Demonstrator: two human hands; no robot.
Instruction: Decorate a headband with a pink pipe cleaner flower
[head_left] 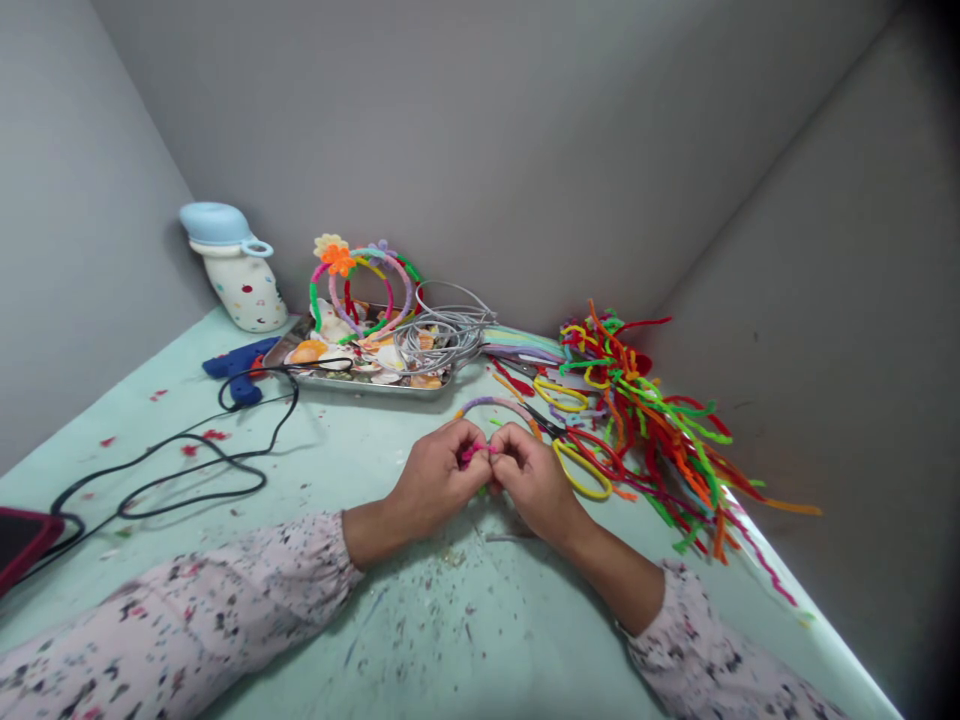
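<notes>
Both hands meet at the middle of the pale green table. My left hand and my right hand are closed, fingertips pinched together on a small pink pipe cleaner piece held between them. Just behind the hands lies a headband wrapped in pastel pipe cleaner. Scissors with yellow handles lie right beside my right hand.
A heap of coloured pipe cleaners spreads at the right. A metal tray holds shells, grey headbands and decorated headbands. A blue glue gun with black cord lies left; a white jug stands in the corner.
</notes>
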